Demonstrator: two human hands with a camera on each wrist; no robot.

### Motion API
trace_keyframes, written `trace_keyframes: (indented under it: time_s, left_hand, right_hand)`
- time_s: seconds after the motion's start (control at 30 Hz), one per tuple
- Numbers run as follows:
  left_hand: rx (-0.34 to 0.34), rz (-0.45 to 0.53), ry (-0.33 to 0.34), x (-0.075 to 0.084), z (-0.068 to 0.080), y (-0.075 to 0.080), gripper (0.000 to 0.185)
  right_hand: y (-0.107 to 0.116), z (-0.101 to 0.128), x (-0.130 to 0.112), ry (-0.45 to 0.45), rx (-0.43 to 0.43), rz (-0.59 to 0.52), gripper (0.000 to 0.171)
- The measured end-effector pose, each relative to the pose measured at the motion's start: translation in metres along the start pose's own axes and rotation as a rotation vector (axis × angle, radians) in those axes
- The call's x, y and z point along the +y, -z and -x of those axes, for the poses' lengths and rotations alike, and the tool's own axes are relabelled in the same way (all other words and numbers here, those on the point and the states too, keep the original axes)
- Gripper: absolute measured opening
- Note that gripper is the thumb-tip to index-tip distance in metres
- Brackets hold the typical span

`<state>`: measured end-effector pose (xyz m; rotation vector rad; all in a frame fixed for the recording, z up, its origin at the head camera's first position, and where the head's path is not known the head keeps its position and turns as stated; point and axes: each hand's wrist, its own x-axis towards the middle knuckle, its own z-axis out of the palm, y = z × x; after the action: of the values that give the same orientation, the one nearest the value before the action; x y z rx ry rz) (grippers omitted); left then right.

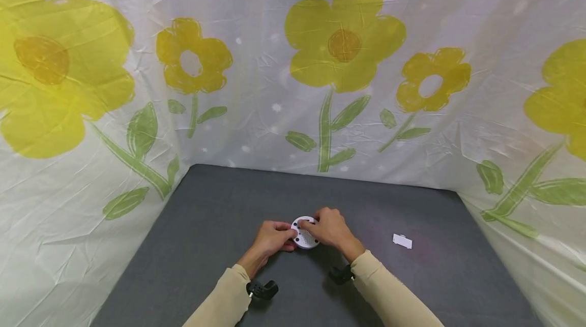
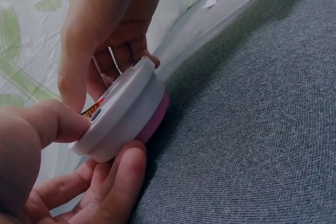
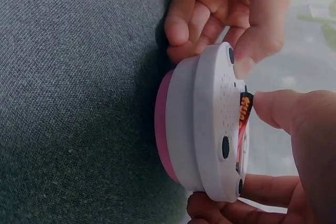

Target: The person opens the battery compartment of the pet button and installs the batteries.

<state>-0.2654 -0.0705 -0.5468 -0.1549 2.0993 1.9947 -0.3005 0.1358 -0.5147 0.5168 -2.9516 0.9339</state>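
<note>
A round white device [image 1: 305, 239] lies with its perforated face up, showing black rubber feet and an oblong slot; its pink part [image 3: 164, 124] is against the table. Tilted in the slot is a battery [image 3: 244, 109] with a black and red wrapper and yellow lettering. My left hand [image 1: 271, 238] holds the device's left edge, thumb on the upper face and fingers at the side. On the right, my right hand [image 1: 333, 227] holds the far edge with curled fingers, while its thumb [image 3: 278, 108] touches the battery's raised end.
A small white rectangular plate with tabs [image 1: 402, 241] lies to the right on the dark grey table [image 1: 220, 195]. White curtains with yellow flowers [image 1: 256, 88] hang behind the table and along both sides. Each wrist wears a black camera band [image 1: 263, 290].
</note>
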Motion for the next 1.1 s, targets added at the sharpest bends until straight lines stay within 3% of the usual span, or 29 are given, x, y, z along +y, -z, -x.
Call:
trace_keyframes:
  time_s: [0.07,0.33,0.73,1.1]
  left_hand:
    - [-0.002,0.004,-0.003,0.000,0.000,0.000,0.031]
    - [0.003,-0.007,-0.006,0.001,-0.001,-0.001,0.031]
    - [0.001,-0.023,-0.015,0.000,-0.003,0.001,0.031]
    - [0.001,-0.008,-0.015,-0.001,0.000,-0.001,0.031]
  right_hand:
    - [0.006,0.003,-0.014,-0.054,-0.012,0.007,0.046]
    - [0.005,0.003,-0.018,-0.111,-0.019,0.043,0.039]
    - [0.005,-0.001,-0.018,-0.118,-0.018,0.044,0.036]
    - [0.010,0.002,-0.013,-0.059,-0.066,0.002,0.028]
